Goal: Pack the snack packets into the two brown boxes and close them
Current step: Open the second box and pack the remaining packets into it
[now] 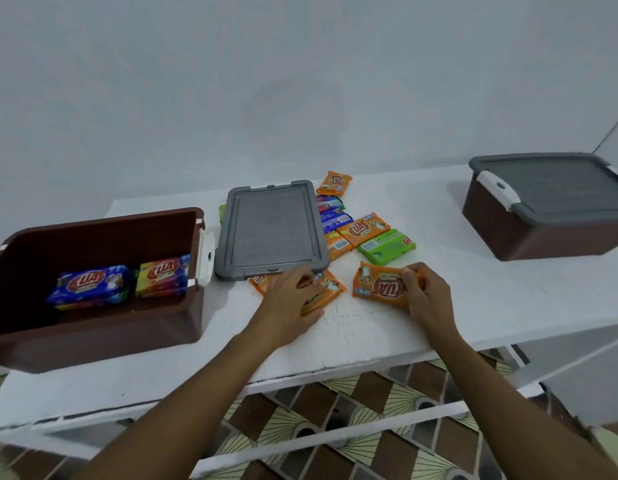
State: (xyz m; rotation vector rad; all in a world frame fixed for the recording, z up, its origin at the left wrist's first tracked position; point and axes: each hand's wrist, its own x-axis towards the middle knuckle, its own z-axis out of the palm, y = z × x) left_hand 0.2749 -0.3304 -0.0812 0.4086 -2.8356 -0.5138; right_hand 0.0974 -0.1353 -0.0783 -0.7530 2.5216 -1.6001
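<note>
A person's left hand [293, 299] curls its fingers over the left orange packet [331, 289], while the right hand [427, 292] pinches the end of the right orange packet [378, 285], fingers and thumb closed on the wrapper. Both packets lie flat on the white surface [473, 299], just in front of a grey lid [271, 230] that rests there off its box. More loose packets, among them a green packet [387, 245], sit in a cluster beside the lid. To the left stands the open brown box [93, 341], holding a blue packet [89, 284] and a yellow packet [163, 275] side by side. The closed brown box [529, 237] stands well apart on the right, lid on.

The packets look light and slim, their glossy film likely slippery and the contents probably breakable; a gentle hold across the flat faces or by a sealed end should serve, without squeezing.
</note>
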